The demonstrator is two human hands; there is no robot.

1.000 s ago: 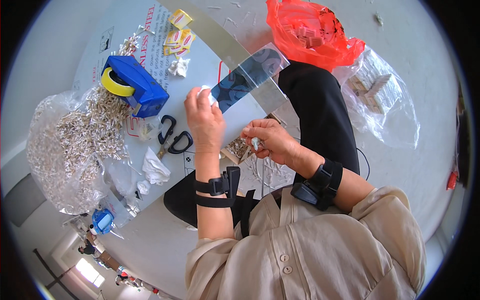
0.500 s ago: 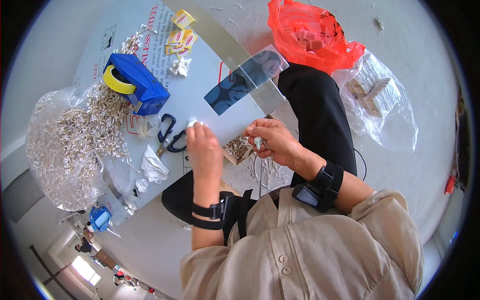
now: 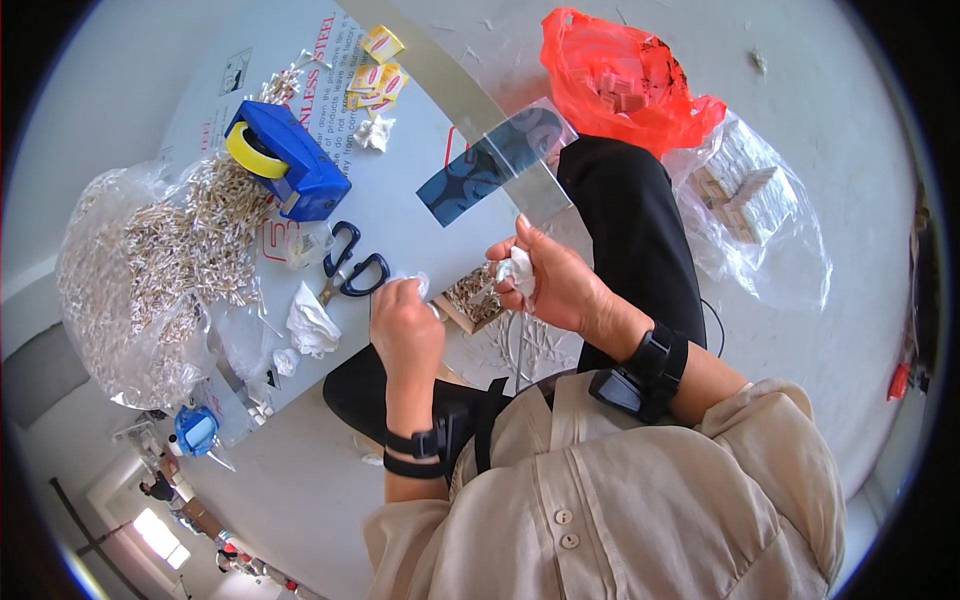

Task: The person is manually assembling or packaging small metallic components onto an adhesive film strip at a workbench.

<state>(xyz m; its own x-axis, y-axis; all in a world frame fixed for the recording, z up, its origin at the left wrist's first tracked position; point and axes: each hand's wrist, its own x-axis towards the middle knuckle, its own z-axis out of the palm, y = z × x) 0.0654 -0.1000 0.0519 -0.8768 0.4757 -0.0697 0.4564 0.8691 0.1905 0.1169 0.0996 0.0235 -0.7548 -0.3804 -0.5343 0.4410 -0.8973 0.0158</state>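
Observation:
My right hand (image 3: 568, 285) is closed around a crumpled white tissue (image 3: 517, 268), its thumb pointing up. At the table's near edge, my left hand (image 3: 408, 325) has its fingers curled together, with a small translucent whitish piece (image 3: 421, 284) at the fingertips; its kind is unclear. Just left of that hand lie scissors with dark blue handles (image 3: 376, 278). Their blades run partly under another crumpled white tissue (image 3: 312, 322). Between and below my hands, a small open box (image 3: 462, 318) holds many cotton swabs (image 3: 476, 291).
A blue tape dispenser (image 3: 318, 180) stands beside a large clear bag of cotton swabs (image 3: 165, 270). Small yellow packets (image 3: 380, 85) lie farther back. A dark patterned film (image 3: 465, 178) crosses the table edge. Right of my leg are a red plastic bag (image 3: 690, 118) and a clear bag (image 3: 790, 260).
My right hand has turned and lifted its thumb, showing more of the tissue. My left hand has drawn slightly nearer, with the translucent piece now visible at its fingertips.

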